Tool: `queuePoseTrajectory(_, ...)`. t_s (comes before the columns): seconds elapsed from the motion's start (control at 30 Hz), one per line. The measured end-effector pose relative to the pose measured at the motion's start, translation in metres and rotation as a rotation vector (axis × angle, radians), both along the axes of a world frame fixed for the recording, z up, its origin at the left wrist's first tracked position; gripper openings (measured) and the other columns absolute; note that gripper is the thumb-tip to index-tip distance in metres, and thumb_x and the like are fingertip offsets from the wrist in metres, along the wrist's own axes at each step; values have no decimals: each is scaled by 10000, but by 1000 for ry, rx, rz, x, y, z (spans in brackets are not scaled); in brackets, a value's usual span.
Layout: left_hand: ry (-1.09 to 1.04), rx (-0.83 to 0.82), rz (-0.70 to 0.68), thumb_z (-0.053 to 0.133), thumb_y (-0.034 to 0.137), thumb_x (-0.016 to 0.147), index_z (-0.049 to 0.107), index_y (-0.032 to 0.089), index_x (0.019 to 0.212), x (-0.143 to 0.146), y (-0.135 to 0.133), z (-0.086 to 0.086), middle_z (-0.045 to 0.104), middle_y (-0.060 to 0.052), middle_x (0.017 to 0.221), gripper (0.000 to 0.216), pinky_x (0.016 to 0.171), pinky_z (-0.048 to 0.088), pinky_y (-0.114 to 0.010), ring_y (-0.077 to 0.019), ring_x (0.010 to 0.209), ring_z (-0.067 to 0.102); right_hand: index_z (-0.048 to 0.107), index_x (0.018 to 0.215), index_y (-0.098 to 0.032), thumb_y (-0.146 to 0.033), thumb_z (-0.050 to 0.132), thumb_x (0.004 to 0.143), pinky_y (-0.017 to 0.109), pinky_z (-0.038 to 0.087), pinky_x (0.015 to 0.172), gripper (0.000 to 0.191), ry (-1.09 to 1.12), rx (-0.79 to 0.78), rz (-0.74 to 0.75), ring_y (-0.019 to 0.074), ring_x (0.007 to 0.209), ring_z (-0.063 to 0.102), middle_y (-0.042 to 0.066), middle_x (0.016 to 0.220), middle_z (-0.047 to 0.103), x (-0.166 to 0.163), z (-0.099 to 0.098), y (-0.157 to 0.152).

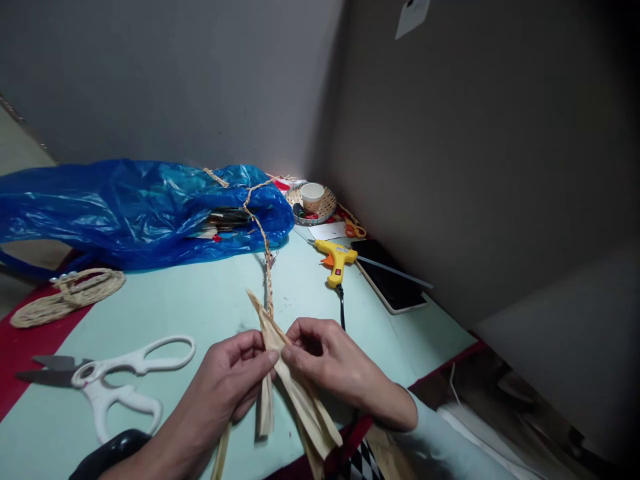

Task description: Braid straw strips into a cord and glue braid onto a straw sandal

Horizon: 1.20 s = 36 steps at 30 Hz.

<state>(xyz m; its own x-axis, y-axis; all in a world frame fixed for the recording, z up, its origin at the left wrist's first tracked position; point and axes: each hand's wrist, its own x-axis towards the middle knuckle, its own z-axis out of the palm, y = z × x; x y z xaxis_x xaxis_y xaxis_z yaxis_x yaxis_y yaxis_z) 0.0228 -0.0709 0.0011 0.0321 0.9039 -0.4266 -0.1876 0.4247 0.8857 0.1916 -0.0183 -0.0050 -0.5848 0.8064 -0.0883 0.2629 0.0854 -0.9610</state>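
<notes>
My left hand (240, 370) pinches a pale dried leaf strip (300, 393), thumb on top, near the front of the table. On the strip's other edge my right hand (325, 350) closes thumb and fingers. The strip's pointed tip sticks up between the hands, and its wide end hangs toward the table's front edge. From just beyond the tip a thin braided cord (269, 283) of similar material runs away over the table and up onto a blue plastic bag (150, 213). How cord and strips join is hidden by the leaf and fingers. More strips hang below my left hand.
White-handled scissors (137, 360) lie open at left, beyond them a woven sandal-shaped piece (70, 297). A yellow glue gun (336, 259), a dark tablet (390, 277), and a woven tray (327, 203) holding a cup (313, 195) are toward the back right. Walls stand behind.
</notes>
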Motion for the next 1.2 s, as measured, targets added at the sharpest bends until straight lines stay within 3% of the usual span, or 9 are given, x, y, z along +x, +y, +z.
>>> queuePoseTrajectory(0.13,39,3,-13,810,299,651,635,159,708,-2,1,-5,502,56,567,232,426,249,-168,-53,448,353,564,792,-163,-310,619,856,227,331,569,169,2,13,4,110,627,432,-29,682,514,1,-2,-2)
queuePoseTrajectory(0.3,-2,36,-23,797,280,674,698,166,849,-1,4,-5,592,20,691,231,662,474,-252,-136,645,549,575,812,-172,-371,646,866,225,315,556,217,9,30,16,103,613,416,-44,670,498,1,-7,-2)
queuePoseTrajectory(0.37,3,38,-15,798,270,673,701,166,873,0,4,-3,603,17,705,245,676,476,-249,-138,665,554,580,817,-174,-385,651,868,224,321,563,229,20,35,15,103,616,425,-43,675,509,2,-8,-2)
queuePoseTrajectory(0.57,89,22,0,802,282,657,652,164,710,-2,3,-4,552,43,581,198,489,340,-177,-96,534,472,611,826,-170,-436,666,858,216,345,579,273,64,24,-8,116,664,463,-17,732,568,3,-7,-2)
queuePoseTrajectory(0.8,40,3,-19,797,217,643,711,158,821,0,1,0,631,19,636,205,576,443,-219,-118,568,532,591,806,-163,-432,668,849,217,321,544,284,11,54,22,105,617,420,-32,680,501,2,-1,-3)
queuePoseTrajectory(0.97,43,47,-44,778,214,662,690,172,716,-1,1,-1,569,43,570,112,566,435,-242,-120,526,501,569,787,-160,-411,676,840,217,326,547,277,-4,63,39,100,606,414,-41,663,486,0,2,-4)
queuePoseTrajectory(1.1,57,58,-58,780,203,653,714,167,790,-1,3,0,597,31,623,156,626,446,-254,-138,593,536,564,794,-167,-408,688,833,220,323,561,273,81,18,74,98,608,395,-49,667,471,2,0,-3)
queuePoseTrajectory(1.2,60,39,-47,777,222,658,714,157,837,0,4,1,594,32,632,201,570,407,-222,-124,585,525,589,820,-159,-398,696,832,225,339,602,262,208,-83,103,102,640,412,-36,717,507,4,2,-2)
